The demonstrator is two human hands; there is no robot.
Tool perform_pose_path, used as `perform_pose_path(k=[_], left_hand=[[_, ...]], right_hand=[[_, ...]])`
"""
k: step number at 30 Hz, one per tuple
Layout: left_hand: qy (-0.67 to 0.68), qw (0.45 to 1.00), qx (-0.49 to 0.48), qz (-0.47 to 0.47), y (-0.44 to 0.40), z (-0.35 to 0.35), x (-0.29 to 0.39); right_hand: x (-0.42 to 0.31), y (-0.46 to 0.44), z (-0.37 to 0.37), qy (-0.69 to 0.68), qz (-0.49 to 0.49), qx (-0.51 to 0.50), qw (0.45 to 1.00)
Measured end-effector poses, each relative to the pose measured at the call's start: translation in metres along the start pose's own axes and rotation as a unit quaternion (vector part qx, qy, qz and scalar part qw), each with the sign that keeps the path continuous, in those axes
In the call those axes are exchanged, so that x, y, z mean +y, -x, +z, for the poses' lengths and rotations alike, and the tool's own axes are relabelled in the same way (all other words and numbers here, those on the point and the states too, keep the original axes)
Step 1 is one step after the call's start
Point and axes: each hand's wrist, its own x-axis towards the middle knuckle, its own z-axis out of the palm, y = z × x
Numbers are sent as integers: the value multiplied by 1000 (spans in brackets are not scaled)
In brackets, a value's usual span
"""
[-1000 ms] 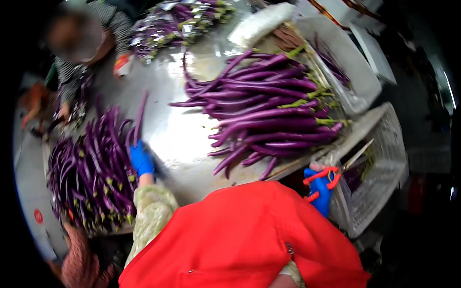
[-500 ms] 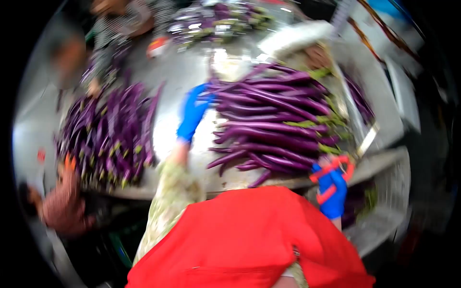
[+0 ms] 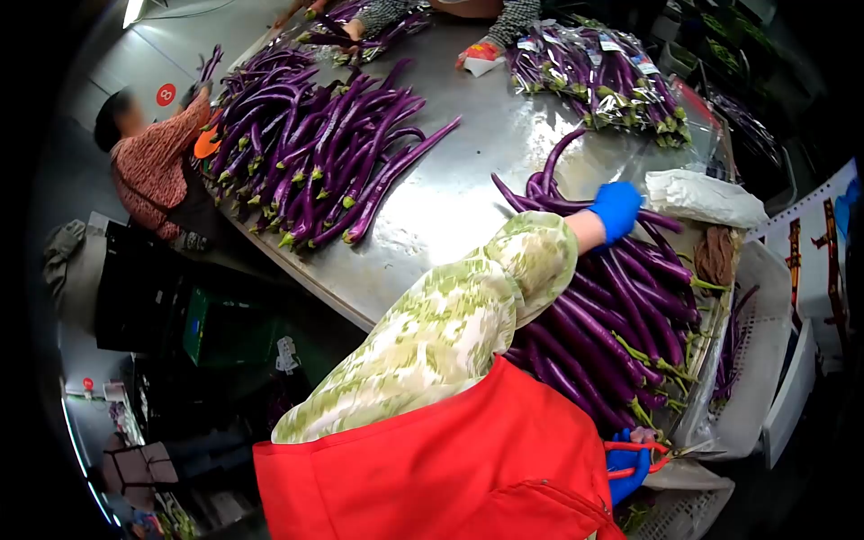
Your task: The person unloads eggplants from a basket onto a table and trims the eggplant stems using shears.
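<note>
My left hand point(image 3: 617, 212), in a blue glove, is closed over the upper part of a pile of purple eggplants point(image 3: 621, 310) on the metal table point(image 3: 432, 193); an eggplant runs under or through its fingers. Low at the right, my right hand point(image 3: 627, 466), also gloved in blue, grips red-handled scissors point(image 3: 661, 456) near the green stems at the pile's edge. Another eggplant pile point(image 3: 315, 148) lies across the table on the left.
Bagged eggplants point(image 3: 598, 76) lie at the back right, with a white plastic bundle point(image 3: 706, 198) nearer. White crates point(image 3: 756, 360) stand at the right edge. One person point(image 3: 157, 166) is at the left; another's gloved hand point(image 3: 480, 56) is at the far side.
The view has swung round to the left. My left hand has moved from the left pile across to the right pile and closed there. My right hand still holds the scissors.
</note>
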Motion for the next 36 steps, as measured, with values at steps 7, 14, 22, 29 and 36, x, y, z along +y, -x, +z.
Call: perform_pose_path(k=[7, 14, 22, 29, 36], left_hand=[[96, 972, -66, 202, -8, -4, 102], [61, 994, -81, 50, 1, 67, 106], [0, 991, -105, 78, 1, 60, 107], [18, 987, -138, 75, 2, 55, 105], [151, 982, -86, 79, 7, 30, 109]], right_hand=[[-14, -44, -27, 61, -41, -23, 997], [-9, -30, -11, 33, -17, -30, 999], [-27, -10, -8, 28, -37, 13, 999], [-38, -10, -6, 42, -11, -80, 996], [-36, 12, 50, 46, -77, -89, 992]])
